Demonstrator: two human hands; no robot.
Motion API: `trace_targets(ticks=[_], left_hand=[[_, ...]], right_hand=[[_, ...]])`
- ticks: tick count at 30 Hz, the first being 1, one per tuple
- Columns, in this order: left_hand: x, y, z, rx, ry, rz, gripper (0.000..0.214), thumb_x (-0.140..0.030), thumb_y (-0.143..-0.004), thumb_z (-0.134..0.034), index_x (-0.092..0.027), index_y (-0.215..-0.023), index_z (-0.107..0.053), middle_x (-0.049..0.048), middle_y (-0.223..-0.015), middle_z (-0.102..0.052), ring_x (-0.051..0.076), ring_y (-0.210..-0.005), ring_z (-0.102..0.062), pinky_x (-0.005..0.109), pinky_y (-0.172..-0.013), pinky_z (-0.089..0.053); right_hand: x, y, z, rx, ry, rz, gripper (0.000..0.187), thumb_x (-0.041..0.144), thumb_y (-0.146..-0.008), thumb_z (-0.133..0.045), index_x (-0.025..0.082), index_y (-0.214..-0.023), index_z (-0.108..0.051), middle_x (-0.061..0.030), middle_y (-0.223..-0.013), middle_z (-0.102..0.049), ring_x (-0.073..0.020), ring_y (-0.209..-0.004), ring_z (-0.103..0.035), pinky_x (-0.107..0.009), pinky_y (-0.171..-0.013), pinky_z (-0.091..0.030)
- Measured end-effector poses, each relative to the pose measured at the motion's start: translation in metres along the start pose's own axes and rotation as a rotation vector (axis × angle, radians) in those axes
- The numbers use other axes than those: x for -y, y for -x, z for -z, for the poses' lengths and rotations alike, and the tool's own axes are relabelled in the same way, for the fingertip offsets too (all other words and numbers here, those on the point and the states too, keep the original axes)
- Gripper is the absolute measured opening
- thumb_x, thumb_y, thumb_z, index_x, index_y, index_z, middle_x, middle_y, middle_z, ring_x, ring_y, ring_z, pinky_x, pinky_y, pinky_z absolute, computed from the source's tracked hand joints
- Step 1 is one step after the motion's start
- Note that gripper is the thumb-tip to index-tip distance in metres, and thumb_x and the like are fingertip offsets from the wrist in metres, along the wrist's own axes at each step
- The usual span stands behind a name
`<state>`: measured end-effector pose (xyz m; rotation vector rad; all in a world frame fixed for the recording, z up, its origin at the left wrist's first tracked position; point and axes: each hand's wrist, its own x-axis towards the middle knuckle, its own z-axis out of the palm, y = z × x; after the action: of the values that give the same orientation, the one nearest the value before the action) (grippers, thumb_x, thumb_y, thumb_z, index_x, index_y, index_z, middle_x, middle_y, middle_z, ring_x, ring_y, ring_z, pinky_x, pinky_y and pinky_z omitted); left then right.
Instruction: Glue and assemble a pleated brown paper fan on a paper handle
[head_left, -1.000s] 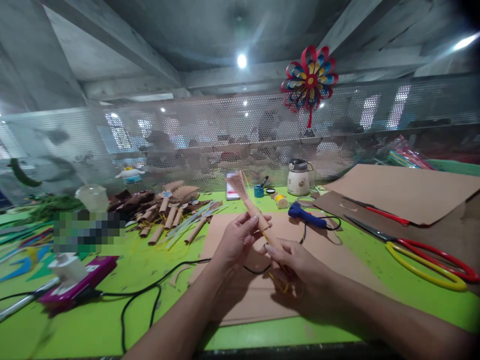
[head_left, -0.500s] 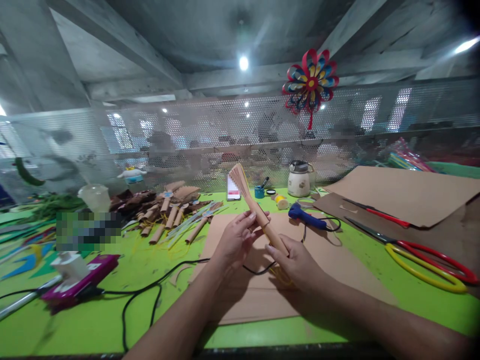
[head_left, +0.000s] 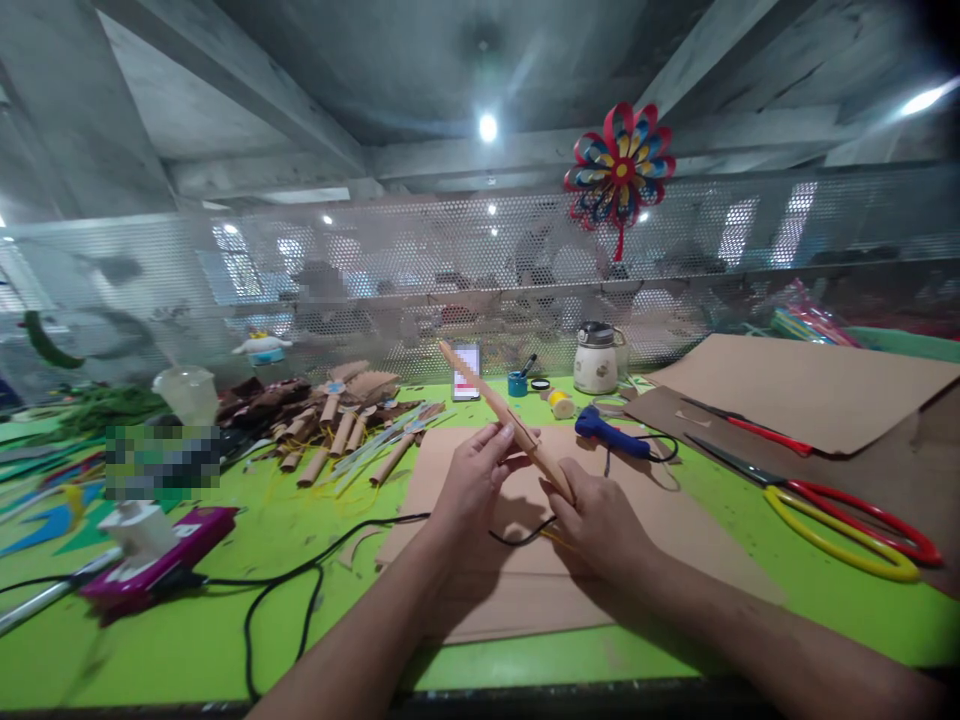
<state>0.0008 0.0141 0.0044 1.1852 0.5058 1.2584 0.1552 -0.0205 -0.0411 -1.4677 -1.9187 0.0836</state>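
Note:
A small brown paper broom (head_left: 490, 396), rolled into a tube at its handle, slants above the table, its far end seen edge-on. My left hand (head_left: 474, 472) grips its middle with thumb and fingertips. Around the lower end of the handle, my right hand (head_left: 604, 518) is closed. Below both hands lie flat sheets of brown paper (head_left: 517, 605). A blue glue gun (head_left: 616, 436) rests just beyond my right hand, beside a yellow spool of thread (head_left: 559, 404).
Several similar paper brooms (head_left: 341, 432) are piled at left. Large scissors (head_left: 847, 520) and a smaller red-handled pair (head_left: 772, 428) lie right. A purple power strip (head_left: 161, 560) and black cable (head_left: 315, 545) occupy the front left. A phone (head_left: 466, 373) and a white bottle (head_left: 596, 358) stand behind.
The paper broom has been turned about its length: its fringed face showed before, and now its thin edge does. Its far end has swung slightly left. Both hands still hold it.

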Motion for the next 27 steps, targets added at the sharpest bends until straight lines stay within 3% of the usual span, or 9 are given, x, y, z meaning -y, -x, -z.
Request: trace_targets(ticks=[3, 7, 14, 20, 27], left_hand=[[0.002, -0.002, -0.001, -0.066, -0.001, 0.0, 0.022, -0.03, -0.077, -0.068, -0.013, -0.09, -0.068, 0.0114, -0.093, -0.07, 0.021, -0.088, -0.064, 0.037, -0.084, -0.05], [0.004, -0.003, -0.001, -0.134, 0.018, -0.013, 0.022, -0.027, -0.07, -0.074, -0.012, -0.086, -0.068, 0.0073, -0.083, -0.068, 0.019, -0.082, -0.063, 0.031, -0.076, -0.051], [0.0, 0.0, 0.0, -0.056, 0.14, 0.023, 0.019, -0.026, -0.076, -0.07, -0.013, -0.09, -0.069, 0.0056, -0.087, -0.066, 0.015, -0.085, -0.06, 0.028, -0.08, -0.049], [-0.001, 0.001, 0.001, -0.055, 0.134, 0.028, 0.018, -0.027, -0.077, -0.069, -0.012, -0.087, -0.069, 0.0052, -0.084, -0.066, 0.015, -0.082, -0.06, 0.028, -0.078, -0.048], [-0.002, 0.002, 0.0, -0.046, 0.133, 0.025, 0.022, -0.03, -0.076, -0.07, -0.011, -0.088, -0.069, 0.0065, -0.082, -0.068, 0.016, -0.081, -0.062, 0.028, -0.078, -0.048]], right_hand=[[0.003, 0.0, -0.002, 0.022, -0.201, -0.028, 0.016, 0.031, -0.087, -0.044, 0.02, -0.076, -0.046, 0.0004, -0.06, -0.054, -0.0154, -0.053, -0.048, -0.026, -0.052, -0.026], [0.008, -0.002, -0.005, 0.162, -0.673, -0.123, 0.023, 0.039, -0.085, -0.051, 0.02, -0.074, -0.047, 0.0046, -0.059, -0.045, -0.0109, -0.051, -0.04, -0.024, -0.05, -0.03], [0.016, 0.003, -0.001, 0.456, -1.223, -0.316, 0.028, 0.044, -0.081, -0.062, 0.021, -0.079, -0.046, 0.0095, -0.05, -0.036, -0.0071, -0.042, -0.033, -0.022, -0.044, -0.026], [0.018, 0.007, 0.001, 0.527, -1.36, -0.344, 0.029, 0.041, -0.083, -0.062, 0.02, -0.073, -0.044, 0.0099, -0.045, -0.037, -0.0062, -0.038, -0.03, -0.022, -0.043, -0.026], [0.02, 0.01, 0.003, 0.59, -1.409, -0.376, 0.025, 0.043, -0.084, -0.056, 0.019, -0.078, -0.053, 0.0087, -0.043, -0.038, -0.0069, -0.038, -0.032, -0.021, -0.043, -0.029]])
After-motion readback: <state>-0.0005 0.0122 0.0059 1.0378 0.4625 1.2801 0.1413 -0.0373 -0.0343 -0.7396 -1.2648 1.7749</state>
